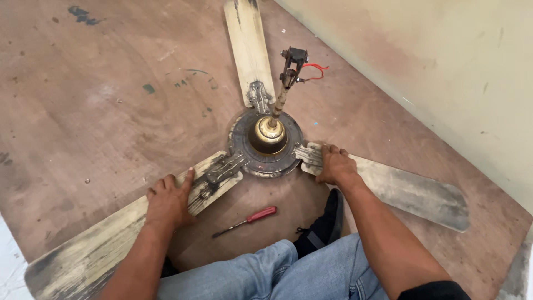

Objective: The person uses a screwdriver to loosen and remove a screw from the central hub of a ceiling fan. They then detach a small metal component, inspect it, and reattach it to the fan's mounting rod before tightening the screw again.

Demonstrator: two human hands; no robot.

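Brown, scuffed floor [111, 111] fills most of the frame, with a pale wall [433, 72] slanting down the upper right. Dead centre sits a grimy ceiling fan, its round motor housing [267, 145] lying on the floor and a downrod [282, 94] tilting up toward top centre, red wires at its tip. Left hand [169, 201], lower left, lies flat on the worn lower-left blade [100, 244], fingers spread, grip wide and closed on nothing. Right hand [335, 165], just right of centre, presses on the root of the right blade [411, 191], fingers curled over its edge beside the bracket. A third blade [248, 44] runs to the top edge. Between the arms, near the jeans-clad knees [288, 272], a red-handled screwdriver [246, 221] lies untouched.
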